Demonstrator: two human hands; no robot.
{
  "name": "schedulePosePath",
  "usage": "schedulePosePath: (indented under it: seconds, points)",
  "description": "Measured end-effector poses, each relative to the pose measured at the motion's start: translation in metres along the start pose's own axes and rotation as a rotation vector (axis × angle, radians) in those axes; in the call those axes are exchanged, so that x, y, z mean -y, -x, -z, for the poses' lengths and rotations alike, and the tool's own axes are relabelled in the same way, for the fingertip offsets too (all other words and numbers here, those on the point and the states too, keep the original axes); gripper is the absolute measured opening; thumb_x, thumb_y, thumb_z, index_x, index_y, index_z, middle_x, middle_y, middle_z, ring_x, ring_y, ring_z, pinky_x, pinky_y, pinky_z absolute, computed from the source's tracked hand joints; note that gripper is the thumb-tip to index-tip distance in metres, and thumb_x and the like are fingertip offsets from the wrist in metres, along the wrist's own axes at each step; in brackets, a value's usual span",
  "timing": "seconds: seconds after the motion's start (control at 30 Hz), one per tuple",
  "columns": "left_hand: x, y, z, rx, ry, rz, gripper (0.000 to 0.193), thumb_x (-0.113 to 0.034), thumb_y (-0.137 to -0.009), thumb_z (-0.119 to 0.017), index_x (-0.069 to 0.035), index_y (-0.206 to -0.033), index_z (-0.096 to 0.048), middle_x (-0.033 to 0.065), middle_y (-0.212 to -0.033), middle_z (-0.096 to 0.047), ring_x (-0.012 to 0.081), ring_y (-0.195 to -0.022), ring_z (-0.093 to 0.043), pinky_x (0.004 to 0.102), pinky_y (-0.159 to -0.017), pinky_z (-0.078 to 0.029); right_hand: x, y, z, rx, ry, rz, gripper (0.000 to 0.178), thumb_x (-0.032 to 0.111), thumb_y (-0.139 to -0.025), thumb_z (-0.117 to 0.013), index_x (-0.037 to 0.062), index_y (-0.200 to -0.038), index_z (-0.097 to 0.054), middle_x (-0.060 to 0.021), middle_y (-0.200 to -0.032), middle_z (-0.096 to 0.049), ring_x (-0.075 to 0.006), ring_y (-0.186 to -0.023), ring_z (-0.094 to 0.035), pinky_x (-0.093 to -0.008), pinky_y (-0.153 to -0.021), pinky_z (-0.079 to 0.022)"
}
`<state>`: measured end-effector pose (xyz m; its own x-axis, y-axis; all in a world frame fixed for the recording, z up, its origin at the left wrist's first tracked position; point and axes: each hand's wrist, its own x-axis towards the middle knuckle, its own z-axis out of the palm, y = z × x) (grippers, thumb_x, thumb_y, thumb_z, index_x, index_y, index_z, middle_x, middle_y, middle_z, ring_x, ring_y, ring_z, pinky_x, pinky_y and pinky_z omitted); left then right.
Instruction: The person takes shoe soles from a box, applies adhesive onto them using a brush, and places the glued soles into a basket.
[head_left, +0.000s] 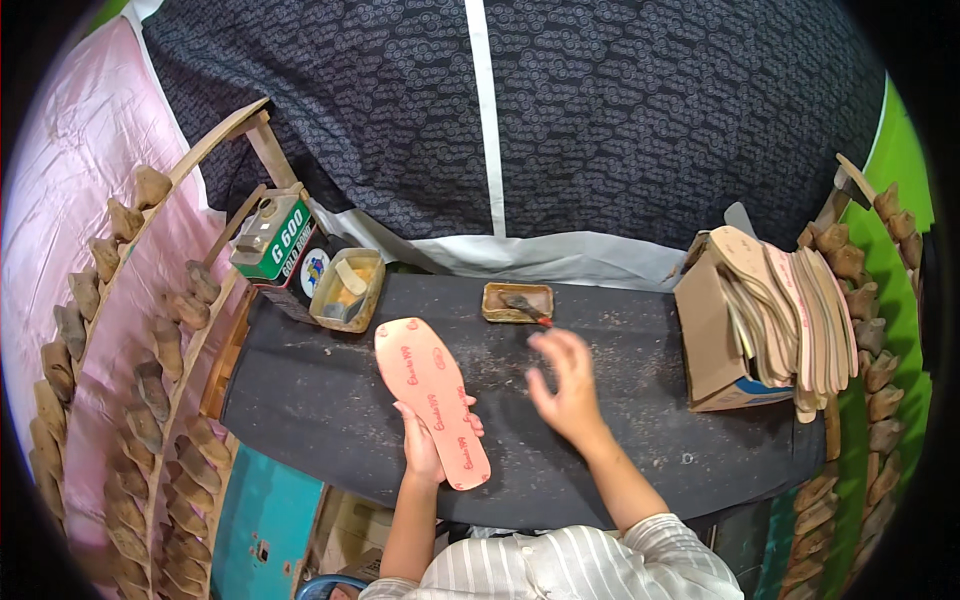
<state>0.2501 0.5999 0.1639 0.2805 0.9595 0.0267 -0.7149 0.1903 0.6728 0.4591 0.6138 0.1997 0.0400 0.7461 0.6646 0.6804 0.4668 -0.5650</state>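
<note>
A pink shoe insole (430, 395) with red printing lies lengthwise on the dark worktop (650, 420). My left hand (425, 440) grips its near end, thumb over the top. My right hand (565, 385) hovers above the worktop with fingers spread, holding nothing. It is a short way in front of a small rectangular tin (517, 302) that holds a brush with a red handle (524, 308).
A square glue tub (347, 290) and a green-and-white can (272, 238) stand at the back left. A cardboard box with a stack of tan insoles (775, 315) sits at the right. Racks of shoe lasts (150, 380) flank both sides. Dark patterned cloth hangs behind.
</note>
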Motion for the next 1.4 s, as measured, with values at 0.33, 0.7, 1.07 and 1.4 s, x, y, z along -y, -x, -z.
schedulePosePath:
  seconds: [0.33,0.7,1.07,1.4]
  points:
    - [-0.023,-0.001,0.032,0.121,0.105,0.265,0.083,-0.069,-0.086,-0.011,-0.002,-0.121,-0.045,0.0148,-0.102,-0.057,0.0252,-0.072,-0.058,0.0379,-0.064,-0.049,-0.081,-0.018,-0.057,-0.035,-0.204,-0.306,0.043,0.004,-0.074,-0.072,0.0104,-0.115,-0.059,-0.01,-0.102,-0.057,-0.0191,-0.082,-0.062,-0.0285,-0.068,-0.052]
    - [-0.03,0.001,0.047,0.158,0.086,0.356,0.087,-0.071,-0.085,-0.008,-0.002,-0.12,-0.047,0.013,-0.103,-0.057,0.0225,-0.072,-0.057,0.0361,-0.063,-0.049,-0.075,-0.037,-0.066,-0.127,-0.075,-0.146,0.024,-0.005,-0.073,-0.068,0.0039,-0.095,-0.066,-0.0092,-0.09,-0.061,-0.0181,-0.076,-0.065,-0.0278,-0.066,-0.054]
    - [-0.028,0.004,0.046,0.131,-0.121,0.334,0.086,-0.068,-0.087,-0.006,0.001,-0.121,-0.046,0.0145,-0.102,-0.058,0.0211,-0.073,-0.059,0.0351,-0.067,-0.051,-0.001,-0.033,-0.039,-0.318,-0.054,0.057,0.035,-0.015,-0.067,-0.063,0.0039,-0.095,-0.064,-0.0131,-0.097,-0.065,-0.0212,-0.083,-0.066,-0.0278,-0.066,-0.056]
    - [-0.027,0.009,0.04,0.141,-0.29,0.273,0.083,-0.067,-0.087,-0.008,-0.001,-0.122,-0.044,0.0144,-0.102,-0.058,0.0213,-0.079,-0.06,0.0341,-0.071,-0.051,0.08,-0.022,-0.042,0.018,-0.244,0.611,0.025,0.006,-0.067,-0.074,-0.001,-0.09,-0.066,-0.0128,-0.089,-0.066,-0.0248,-0.074,-0.066,-0.0318,-0.064,-0.055]
